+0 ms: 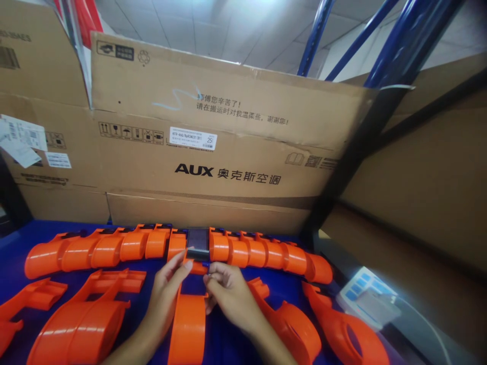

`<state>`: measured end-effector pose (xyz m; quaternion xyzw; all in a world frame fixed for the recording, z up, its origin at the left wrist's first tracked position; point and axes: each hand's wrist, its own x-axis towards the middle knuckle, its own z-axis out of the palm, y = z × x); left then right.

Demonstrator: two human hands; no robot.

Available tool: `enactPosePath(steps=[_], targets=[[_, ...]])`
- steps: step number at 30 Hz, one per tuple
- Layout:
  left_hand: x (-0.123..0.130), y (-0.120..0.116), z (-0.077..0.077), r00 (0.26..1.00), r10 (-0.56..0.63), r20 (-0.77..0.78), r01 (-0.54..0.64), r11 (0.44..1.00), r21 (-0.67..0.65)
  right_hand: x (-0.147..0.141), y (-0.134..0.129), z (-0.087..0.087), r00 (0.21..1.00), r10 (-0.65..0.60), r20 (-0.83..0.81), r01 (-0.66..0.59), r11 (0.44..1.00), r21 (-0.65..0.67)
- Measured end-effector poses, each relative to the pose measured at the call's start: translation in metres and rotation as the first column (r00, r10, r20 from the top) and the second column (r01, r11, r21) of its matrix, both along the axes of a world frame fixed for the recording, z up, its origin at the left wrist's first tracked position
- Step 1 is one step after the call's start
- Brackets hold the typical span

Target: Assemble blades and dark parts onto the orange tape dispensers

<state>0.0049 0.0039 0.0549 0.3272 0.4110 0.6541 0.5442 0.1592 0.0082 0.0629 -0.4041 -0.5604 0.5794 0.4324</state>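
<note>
Between my two hands stands an orange curved plastic part [188, 324] on the blue surface, its wide loop toward me. My left hand [167, 284] holds the upper left side of this part, thumb and fingers pinched near its top. My right hand [226, 291] is closed at the part's upper right side, its thumb and index finger pinched together; whatever small piece is between them is too small to name. Just beyond my fingertips is a dark rectangular block [198, 243], standing in the row of orange parts.
A row of orange parts [106, 250] runs along the back of the blue surface [152, 267]. Larger orange parts [78, 329] lie left and right. Behind rises a cardboard wall [228, 152]. A white and blue box [367, 296] sits at the right.
</note>
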Motion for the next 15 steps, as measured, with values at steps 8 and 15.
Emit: enactPosePath(steps=[8,15], targets=[[-0.003,0.005,-0.004,0.997,-0.075,-0.036,0.075,0.997,0.016,-0.002,-0.003,0.012,0.987,-0.126,0.103,0.108,0.981,0.16],[-0.004,0.005,-0.003,0.998,-0.048,-0.042,0.049,0.999,0.018,-0.002,-0.005,0.013,0.977,-0.137,0.163,0.096,0.967,0.236]])
